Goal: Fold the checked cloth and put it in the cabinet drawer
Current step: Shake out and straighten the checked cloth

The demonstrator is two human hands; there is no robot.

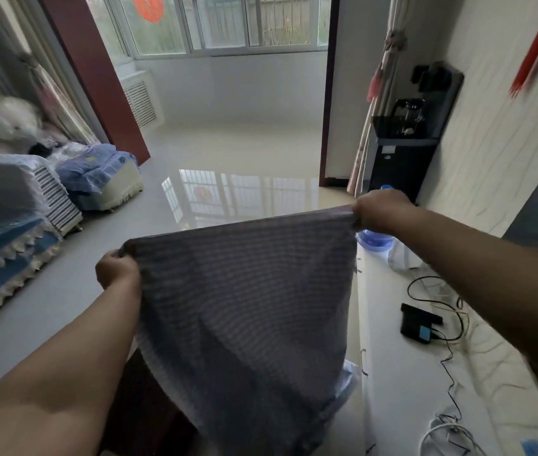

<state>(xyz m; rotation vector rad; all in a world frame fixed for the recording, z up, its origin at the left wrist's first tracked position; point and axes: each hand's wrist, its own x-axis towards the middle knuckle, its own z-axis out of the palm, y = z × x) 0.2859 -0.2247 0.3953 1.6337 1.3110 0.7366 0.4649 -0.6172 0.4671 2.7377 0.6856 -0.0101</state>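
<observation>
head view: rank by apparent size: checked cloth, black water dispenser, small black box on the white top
1. checked cloth, though nearness inflates it
2. black water dispenser
3. small black box

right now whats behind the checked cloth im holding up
The checked cloth, gripped at its top corners by the left hand and right hand, hides floor and the white cabinet's edge. A blue-capped bottle peeks out beside it.
</observation>
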